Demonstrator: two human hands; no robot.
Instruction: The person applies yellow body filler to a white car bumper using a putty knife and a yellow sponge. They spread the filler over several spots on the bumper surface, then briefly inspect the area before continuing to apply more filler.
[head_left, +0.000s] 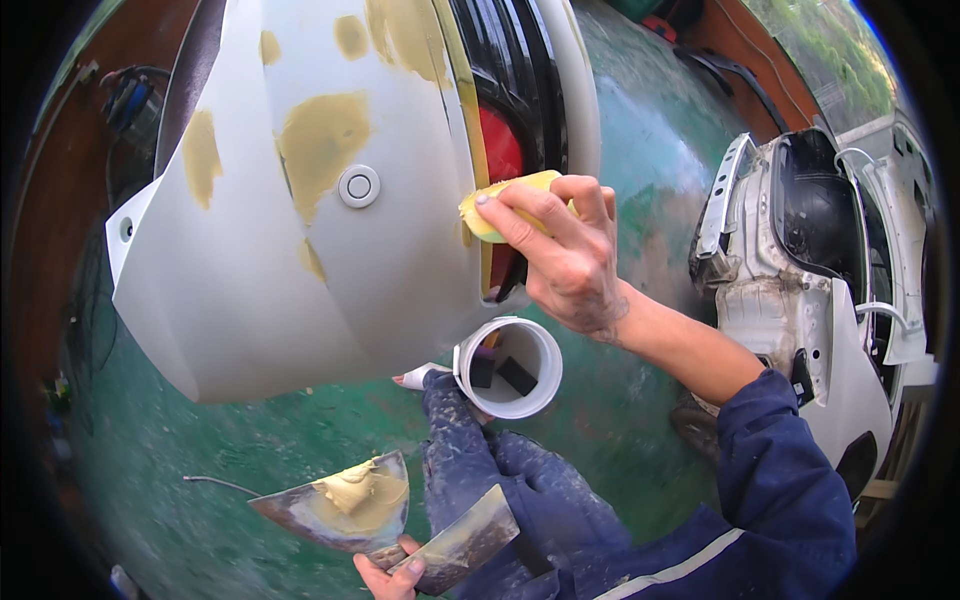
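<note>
My right hand (574, 259) grips a yellow flexible spreader (480, 219) with filler along its edge. The spreader lies against the filler-coated rim of a pale grey car bumper (405, 270), beside a red lamp or reflector (500, 142). Patches of tan body filler (326, 139) cover parts of the bumper, one close to a round sensor (359, 186). Low in the view, my left hand (390, 576) holds a broad half-round putty plate (300, 512) by its handle. A mound of filler (351, 484) sits on that plate. The same hand also holds a rectangular scraper blade (476, 536).
Below the bumper's corner stands a white plastic bucket (551, 352) with dark blocks inside, close to my leg (454, 427). A partly dismantled white car body (757, 300) occupies the right side. On the green floor (225, 450) lies a thin cable or rod (221, 484).
</note>
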